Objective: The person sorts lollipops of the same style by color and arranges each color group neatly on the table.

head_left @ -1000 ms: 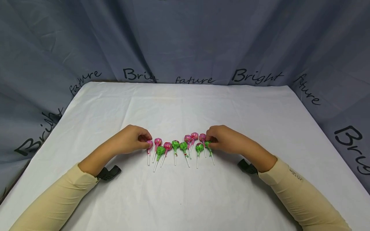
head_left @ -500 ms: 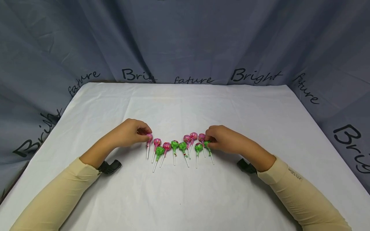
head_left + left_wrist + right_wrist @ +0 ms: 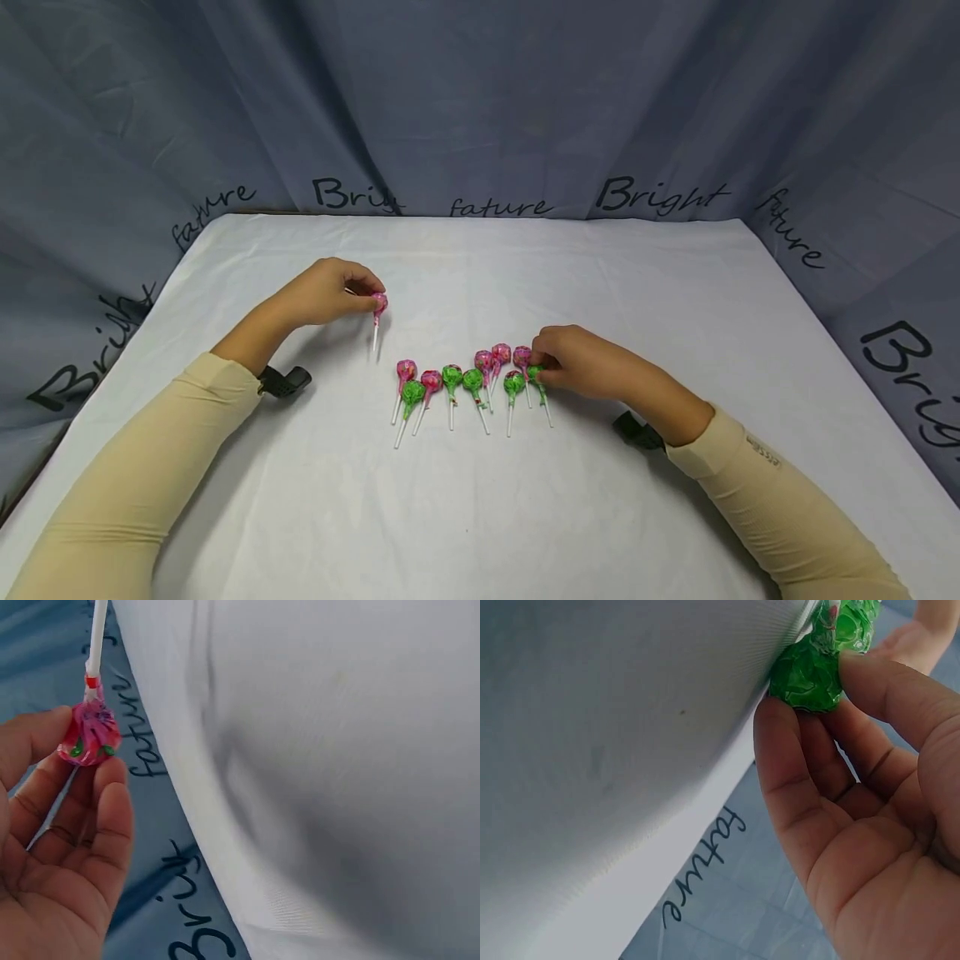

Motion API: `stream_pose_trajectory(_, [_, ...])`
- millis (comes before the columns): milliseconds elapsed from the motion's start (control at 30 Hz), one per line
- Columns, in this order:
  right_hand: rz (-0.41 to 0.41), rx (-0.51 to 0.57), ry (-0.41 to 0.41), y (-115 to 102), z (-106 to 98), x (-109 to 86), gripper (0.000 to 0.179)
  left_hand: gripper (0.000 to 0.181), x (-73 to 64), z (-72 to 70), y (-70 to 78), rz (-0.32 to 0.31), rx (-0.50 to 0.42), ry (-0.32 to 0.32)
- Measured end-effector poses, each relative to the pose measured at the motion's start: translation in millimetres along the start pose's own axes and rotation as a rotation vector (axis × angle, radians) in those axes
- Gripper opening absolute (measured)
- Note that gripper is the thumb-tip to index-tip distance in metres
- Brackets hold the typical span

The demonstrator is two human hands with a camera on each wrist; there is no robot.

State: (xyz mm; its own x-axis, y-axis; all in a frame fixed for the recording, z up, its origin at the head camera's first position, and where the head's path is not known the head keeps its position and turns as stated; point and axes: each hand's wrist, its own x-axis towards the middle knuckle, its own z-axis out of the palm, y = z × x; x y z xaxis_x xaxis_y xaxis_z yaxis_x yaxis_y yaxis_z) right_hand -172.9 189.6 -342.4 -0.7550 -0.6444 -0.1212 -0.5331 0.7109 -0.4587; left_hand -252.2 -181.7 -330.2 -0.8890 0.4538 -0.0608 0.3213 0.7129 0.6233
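A pink lollipop (image 3: 91, 735) is pinched by its wrapped head between the thumb and fingers of my left hand (image 3: 330, 290), raised over the cloth beyond the row, its white stick pointing toward me. At the row's right end, my right hand (image 3: 581, 360) pinches the head of a green lollipop (image 3: 806, 679) lying close on the cloth. Between the hands lie several more lollipops, sticks toward me: a pink one (image 3: 406, 369) and a green one (image 3: 412, 393) at the left, green ones (image 3: 452, 377) in the middle, pink ones (image 3: 501, 354) toward the right.
A white cloth (image 3: 465, 517) covers the table. Behind and at both sides hangs a grey-blue curtain (image 3: 480, 100) with dark lettering. Each wrist bears a black camera, one on the left (image 3: 285, 382) and one on the right (image 3: 637, 431).
My left hand has lifted the pink lollipop from the row's left end and carried it away from me, slightly left. My right hand stays in place at the green lollipop.
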Motion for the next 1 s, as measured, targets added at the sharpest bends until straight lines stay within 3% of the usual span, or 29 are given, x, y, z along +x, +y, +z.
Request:
stream_pose_trajectory(300, [0.023,-0.004,-0.008,0.2,-1.9,-0.6,0.01,0.024,47.8,-8.3,-12.1,-0.034,-0.112,0.057])
stream_pose_trajectory(467, [0.021,-0.004,-0.012,-1.3,-2.4,0.4,0.011,0.028,67.5,-9.2,-28.3,-0.115,-0.172,0.092])
stream_pose_trajectory(633, [-0.016,-0.008,-0.005,-1.3,-0.7,1.5,0.013,0.032,78.1,-8.3,-40.2,-0.184,-0.124,0.09])
stream_pose_trajectory(1000, [-0.008,-0.031,-0.005,-1.1,-1.5,0.6,0.011,0.033,96.2,-2.8,-36.5,-0.155,-0.018,0.069])
